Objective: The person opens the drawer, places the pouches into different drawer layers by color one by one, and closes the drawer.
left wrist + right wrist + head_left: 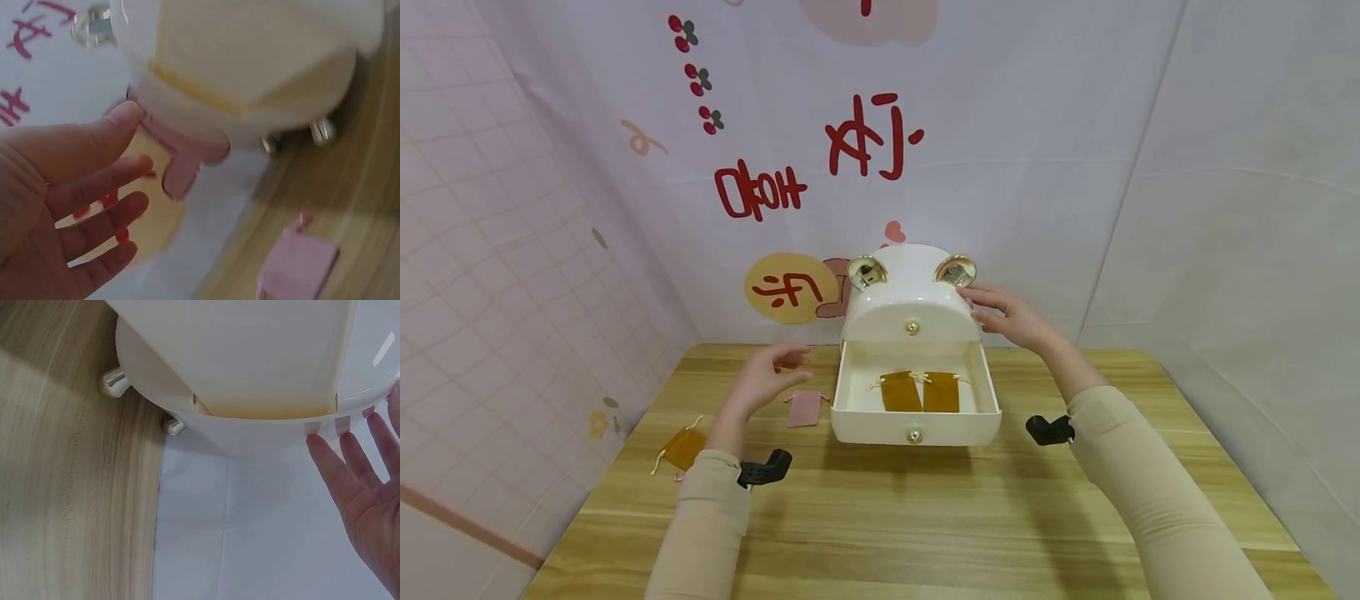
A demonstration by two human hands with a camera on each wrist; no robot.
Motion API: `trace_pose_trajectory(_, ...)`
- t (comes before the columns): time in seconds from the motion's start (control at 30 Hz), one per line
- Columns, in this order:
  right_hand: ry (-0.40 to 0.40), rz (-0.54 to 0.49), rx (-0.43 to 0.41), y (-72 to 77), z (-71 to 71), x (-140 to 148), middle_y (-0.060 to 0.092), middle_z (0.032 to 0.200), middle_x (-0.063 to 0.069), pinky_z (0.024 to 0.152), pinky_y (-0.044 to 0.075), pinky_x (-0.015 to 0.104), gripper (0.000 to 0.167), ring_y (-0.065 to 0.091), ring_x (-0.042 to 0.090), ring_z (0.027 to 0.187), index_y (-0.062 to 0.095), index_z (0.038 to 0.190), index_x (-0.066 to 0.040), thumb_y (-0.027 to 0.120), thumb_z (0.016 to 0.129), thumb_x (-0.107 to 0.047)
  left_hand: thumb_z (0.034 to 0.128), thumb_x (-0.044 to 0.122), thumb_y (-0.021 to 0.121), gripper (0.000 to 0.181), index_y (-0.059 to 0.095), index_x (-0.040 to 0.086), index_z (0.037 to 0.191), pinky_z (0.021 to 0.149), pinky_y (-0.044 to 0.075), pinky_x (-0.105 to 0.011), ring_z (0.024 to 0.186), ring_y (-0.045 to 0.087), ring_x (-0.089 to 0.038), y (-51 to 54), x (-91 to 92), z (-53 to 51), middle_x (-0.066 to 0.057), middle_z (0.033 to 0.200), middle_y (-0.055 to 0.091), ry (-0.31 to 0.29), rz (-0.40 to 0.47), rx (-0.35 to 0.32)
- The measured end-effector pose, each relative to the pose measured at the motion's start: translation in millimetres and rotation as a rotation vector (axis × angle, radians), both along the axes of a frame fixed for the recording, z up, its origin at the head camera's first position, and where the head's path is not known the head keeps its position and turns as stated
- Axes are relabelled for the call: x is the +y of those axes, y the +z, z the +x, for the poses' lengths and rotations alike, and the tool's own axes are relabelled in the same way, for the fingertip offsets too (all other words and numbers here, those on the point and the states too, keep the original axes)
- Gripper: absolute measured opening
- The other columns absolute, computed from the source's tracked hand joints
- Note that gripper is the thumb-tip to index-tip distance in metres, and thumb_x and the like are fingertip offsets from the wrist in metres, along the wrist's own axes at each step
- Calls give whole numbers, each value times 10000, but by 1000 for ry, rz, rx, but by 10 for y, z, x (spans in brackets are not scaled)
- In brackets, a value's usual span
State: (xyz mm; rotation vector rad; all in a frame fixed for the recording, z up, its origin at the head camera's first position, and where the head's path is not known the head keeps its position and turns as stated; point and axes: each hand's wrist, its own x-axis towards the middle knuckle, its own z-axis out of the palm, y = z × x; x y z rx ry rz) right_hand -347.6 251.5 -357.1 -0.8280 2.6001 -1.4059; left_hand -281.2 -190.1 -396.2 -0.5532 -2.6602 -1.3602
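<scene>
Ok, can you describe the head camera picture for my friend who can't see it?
A white box with its drawer open holds two mustard pouches. A person's right fingers are at the box's side; the left fingers are near a pink pouch on the table, another mustard pouch farther left.

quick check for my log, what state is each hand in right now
Left hand: open, holding nothing.
Right hand: open, holding nothing, fingertips at the side of the white box.
</scene>
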Motion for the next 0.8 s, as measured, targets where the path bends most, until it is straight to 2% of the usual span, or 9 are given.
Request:
trace_pose_trajectory(0.2, -6, -7, -11, 1, 3, -4, 198, 1615, 145, 989, 447, 553, 491, 267, 409, 1429, 420, 1520, -149, 527, 1044, -202, 898, 102, 740, 455, 606, -11, 1318, 924, 477, -526, 1090, 585, -412, -242, -387, -43, -219, 1166, 666, 25, -27, -45)
trace_pose_trajectory(0.3, -3, -11, -10, 4, 9, -8, 203, 1612, 152, 990, 443, 559, 490, 273, 415, 1424, 419, 1519, -141, 527, 1044, -197, 901, 126, 744, 473, 599, 1, 1334, 921, 481, -518, 1105, 576, -419, -325, -589, -43, -232, 1191, 654, 58, -44, -68)
trace_pose_trajectory(0.47, 0, -10, -10, 0, 4, -6, 202, 1612, 150, 994, 439, 560, 489, 277, 414, 1422, 418, 1521, -145, 522, 1046, -198, 901, 136, 747, 486, 590, -22, 1333, 927, 475, -533, 1095, 581, -434, -431, -889, -31, -266, 1199, 643, 73, -67, -68)
trace_pose_trajectory(0.63, -4, -11, -13, -1, 5, -6, 207, 1611, 150, 989, 444, 557, 489, 286, 415, 1418, 420, 1519, -145, 526, 1045, -198, 908, 114, 733, 506, 557, -47, 1354, 934, 480, -526, 1106, 581, -443, -496, -1131, 57, -289, 1229, 620, 120, -71, -82)
trace_pose_trajectory(0.73, -1, -16, -12, 1, 12, -11, 203, 1611, 158, 993, 437, 563, 489, 274, 421, 1422, 417, 1519, -129, 523, 1045, -186, 914, 105, 723, 501, 547, -70, 1349, 895, 511, -379, 1101, 581, -449, -524, -1249, 134, -297, 1223, 617, 154, -93, -81)
trace_pose_trajectory(0.8, 3, -18, -11, 5, 19, -13, 197, 1611, 168, 996, 433, 567, 490, 267, 429, 1423, 409, 1521, -116, 518, 1047, -175, 917, 105, 719, 494, 547, -82, 1341, 864, 513, -320, 1099, 579, -458, -550, -1319, 187, -300, 1213, 620, 174, -107, -76)
